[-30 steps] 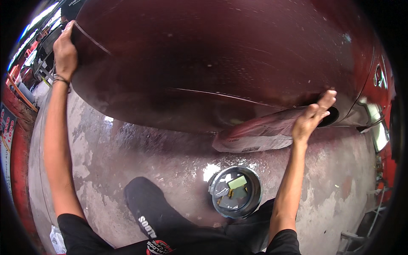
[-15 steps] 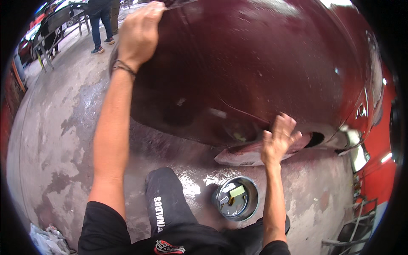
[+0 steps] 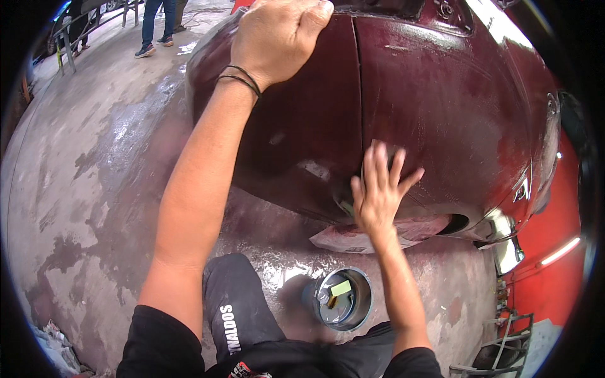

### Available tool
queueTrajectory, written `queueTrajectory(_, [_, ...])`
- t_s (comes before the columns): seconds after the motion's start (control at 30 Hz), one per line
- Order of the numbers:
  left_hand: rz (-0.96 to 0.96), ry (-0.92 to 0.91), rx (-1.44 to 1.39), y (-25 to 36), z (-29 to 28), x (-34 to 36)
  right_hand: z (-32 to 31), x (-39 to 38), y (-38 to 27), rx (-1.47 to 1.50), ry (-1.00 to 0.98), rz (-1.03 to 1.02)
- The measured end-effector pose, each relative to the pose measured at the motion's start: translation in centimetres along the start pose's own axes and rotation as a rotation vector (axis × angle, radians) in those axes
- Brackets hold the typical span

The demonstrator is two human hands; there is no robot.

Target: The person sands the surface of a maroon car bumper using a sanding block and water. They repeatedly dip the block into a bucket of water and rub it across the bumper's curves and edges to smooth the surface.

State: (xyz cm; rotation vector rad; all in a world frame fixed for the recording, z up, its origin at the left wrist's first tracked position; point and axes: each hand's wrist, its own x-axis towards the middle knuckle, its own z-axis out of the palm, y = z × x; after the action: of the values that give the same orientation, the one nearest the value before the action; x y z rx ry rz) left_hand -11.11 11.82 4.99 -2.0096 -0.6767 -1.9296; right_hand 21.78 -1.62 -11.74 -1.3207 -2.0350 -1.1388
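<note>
A dark maroon car body point(image 3: 441, 107), its surface wet and dull with light scuffed patches, fills the middle of the view. My right hand point(image 3: 381, 189) lies flat with spread fingers on its side panel, just right of the upright panel seam. A thin greyish edge shows at the fingertips; whether a sheet lies beneath is unclear. Raised at the top, my left hand point(image 3: 277, 41) is closed at the upper part of the body, its fingertips hidden. Below the panel a round metal bucket point(image 3: 365, 302) holds water, a pale green block point(image 3: 341, 288) and a small brownish piece.
Wet patches cover the concrete floor point(image 3: 113, 208). A person's legs point(image 3: 151, 28) stand at the far left beside a metal frame stand point(image 3: 66, 44). To the right are a red wall point(image 3: 558, 220) and a metal rack point(image 3: 504, 346). Crumpled plastic point(image 3: 53, 346) lies at lower left.
The view has shifted, showing more of the car's upper part. My right hand has slid left and upward over the panel. My left hand now appears farther right, closed at the top.
</note>
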Motion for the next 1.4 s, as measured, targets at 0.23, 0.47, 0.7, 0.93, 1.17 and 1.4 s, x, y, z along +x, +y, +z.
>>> queueTrajectory(0.23, [0.34, 0.006, 0.338, -4.8, 2.2, -0.9, -4.1, 16.4, -4.3, 0.066, 0.227, 0.032])
queueTrajectory(0.47, [0.164, -0.064, 0.189, -3.9, 0.1, -0.8, -3.6, 10.1, 1.2, -0.025, 0.145, 0.18])
queueTrajectory(0.7, [-0.09, 0.025, 0.028, 0.0, 2.6, 0.0, -9.6, -1.9, 33.3, 0.224, 0.423, 1.08])
queueTrajectory(0.93, [-0.067, -0.018, 0.029, 0.0, 0.6, 0.3, -6.6, 18.7, 3.8, 0.03, 0.268, 0.248])
queueTrajectory(1.17, [-0.059, 0.035, 0.025, 0.9, 0.7, 0.8, -13.1, 12.9, 26.3, -0.072, 0.277, 0.599])
queueTrajectory(1.4, [-0.048, 0.05, 0.03, 0.2, 0.5, 0.1, -9.4, 21.6, 10.9, 0.015, 0.322, 0.454])
